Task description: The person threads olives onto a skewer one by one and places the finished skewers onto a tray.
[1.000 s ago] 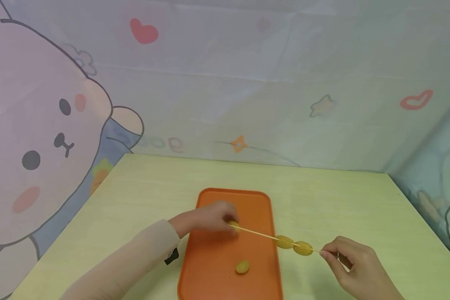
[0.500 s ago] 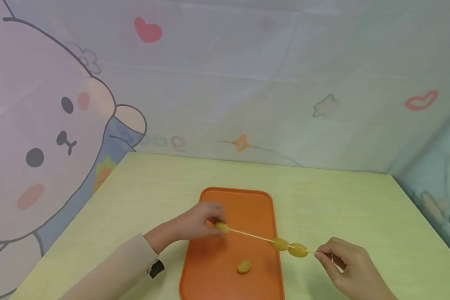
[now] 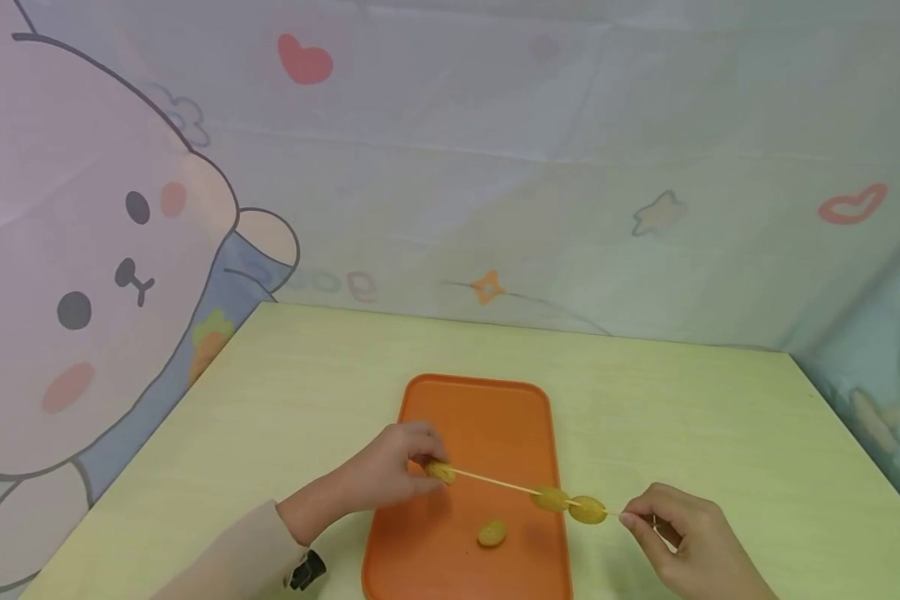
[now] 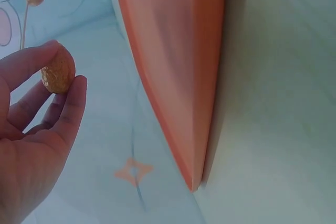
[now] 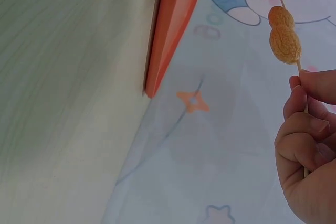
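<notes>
My right hand [image 3: 690, 537] pinches the bare end of a thin wooden skewer [image 3: 495, 481], with more of it running through the palm in the right wrist view. Two wrinkled yellow oval pieces [image 3: 587, 510] sit side by side on the skewer near those fingers. Above the tray, my left hand [image 3: 378, 471] holds another wrinkled yellow oval piece [image 4: 59, 70] between thumb and fingertips. The skewer's far end meets this piece in the head view; whether it pierces it, I cannot tell. A loose yellow oval piece [image 3: 492, 533] lies in the orange tray [image 3: 487, 417].
A pale yellow-green table [image 3: 690, 408] carries the tray. Behind it hangs a printed cloth [image 3: 450, 167] with a cartoon animal, hearts and stars. A black object [image 3: 305, 570] shows at my left wrist.
Both hands have drifted left and slightly toward me, carrying the skewer and the left hand's piece along. The loose piece stays put in the tray; the head view has shifted slightly.
</notes>
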Tool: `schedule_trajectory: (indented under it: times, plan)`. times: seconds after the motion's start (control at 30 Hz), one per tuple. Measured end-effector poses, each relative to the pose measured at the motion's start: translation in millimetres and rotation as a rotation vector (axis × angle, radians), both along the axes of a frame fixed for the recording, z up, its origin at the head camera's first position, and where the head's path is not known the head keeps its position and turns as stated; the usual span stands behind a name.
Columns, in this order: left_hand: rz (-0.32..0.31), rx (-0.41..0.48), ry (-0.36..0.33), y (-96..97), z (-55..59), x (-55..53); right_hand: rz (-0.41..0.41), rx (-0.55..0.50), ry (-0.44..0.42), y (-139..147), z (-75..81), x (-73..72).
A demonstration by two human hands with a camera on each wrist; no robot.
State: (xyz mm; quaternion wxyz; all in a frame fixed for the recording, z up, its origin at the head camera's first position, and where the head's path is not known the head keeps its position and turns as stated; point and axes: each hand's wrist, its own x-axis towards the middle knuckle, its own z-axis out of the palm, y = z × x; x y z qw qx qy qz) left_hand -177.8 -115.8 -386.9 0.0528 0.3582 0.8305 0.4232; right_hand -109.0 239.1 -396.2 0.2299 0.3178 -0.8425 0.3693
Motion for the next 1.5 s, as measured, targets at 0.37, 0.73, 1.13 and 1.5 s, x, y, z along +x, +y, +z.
schedule_trajectory:
  times: [0.37, 0.73, 1.13, 1.5]
  plan:
    - [0.048, 0.002, 0.054, 1.7, 1.1, 9.0, -0.029, 0.023, -0.016, 1, -1.6, 2.6]
    - [0.077, -0.018, 0.061, 2.4, 3.5, 12.5, -0.049, 0.034, -0.022, 3, -1.8, 4.5]
    - [0.106, -0.014, 0.062, 3.5, 2.6, 13.4, -0.039, 0.032, 0.000, 4, -3.4, 3.8]
    - [0.121, 0.007, 0.033, 5.0, 1.7, 14.2, -0.043, 0.039, 0.002, 4, -4.7, 3.5]
